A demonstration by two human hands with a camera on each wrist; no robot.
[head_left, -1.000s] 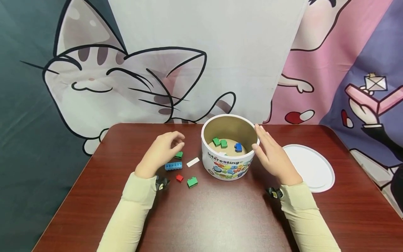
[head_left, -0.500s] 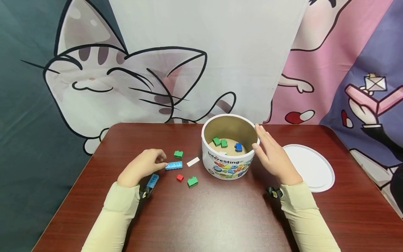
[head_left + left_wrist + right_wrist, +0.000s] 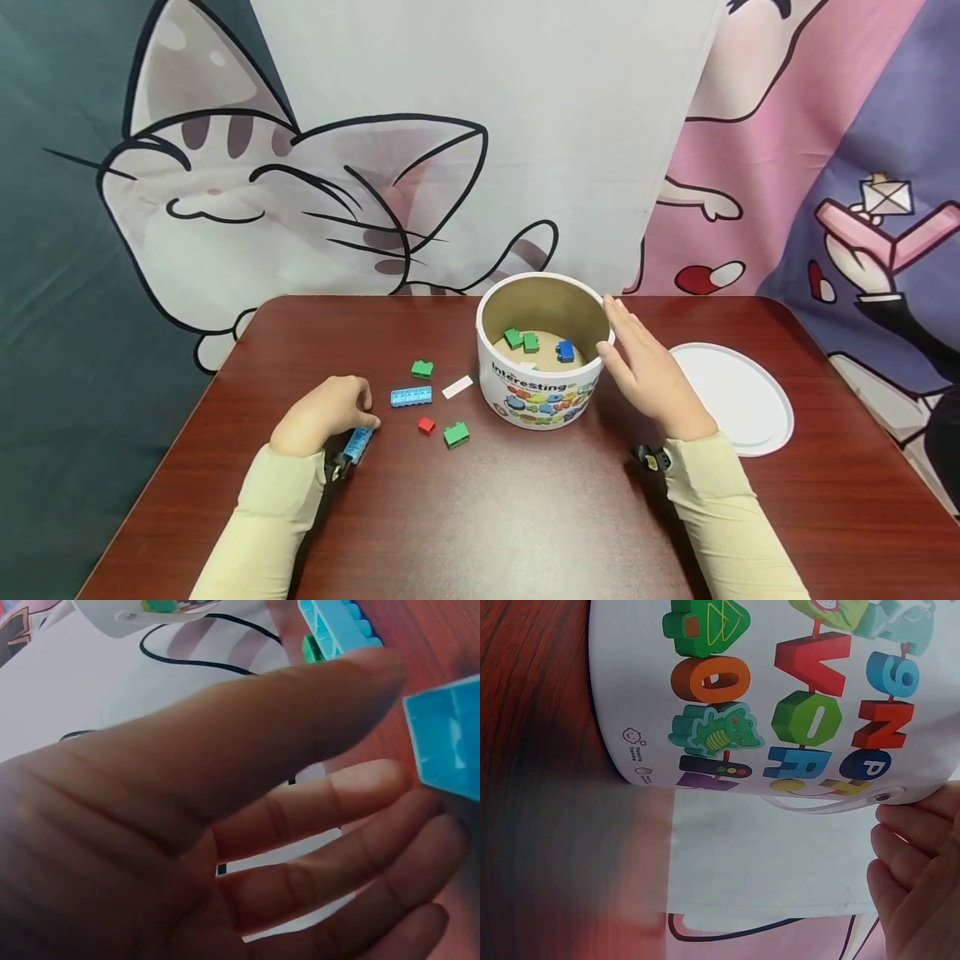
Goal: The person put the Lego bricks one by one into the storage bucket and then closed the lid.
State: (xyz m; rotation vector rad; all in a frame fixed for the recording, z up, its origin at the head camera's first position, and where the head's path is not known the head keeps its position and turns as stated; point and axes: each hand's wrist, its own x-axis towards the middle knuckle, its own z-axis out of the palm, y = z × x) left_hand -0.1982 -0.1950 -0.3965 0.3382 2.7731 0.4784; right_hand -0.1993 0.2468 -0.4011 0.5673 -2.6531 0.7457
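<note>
My left hand is over the left of the table with thumb and fingers apart, right by a long blue building brick. In the left wrist view the brick's end lies just beyond the thumb tip and fingertips, and a gap shows before it. My right hand rests with straight fingers against the right rim of a round white bucket printed with colourful letters. Green bricks and a dark blue brick lie on the bucket's floor.
Between left hand and bucket lie a light blue brick, a green brick, a red brick, another green brick and a white flat piece. A round white lid lies right of the bucket.
My left hand has moved left and toward me, from beside the far green brick to the long blue brick near its wrist. The right hand stays at the bucket rim.
</note>
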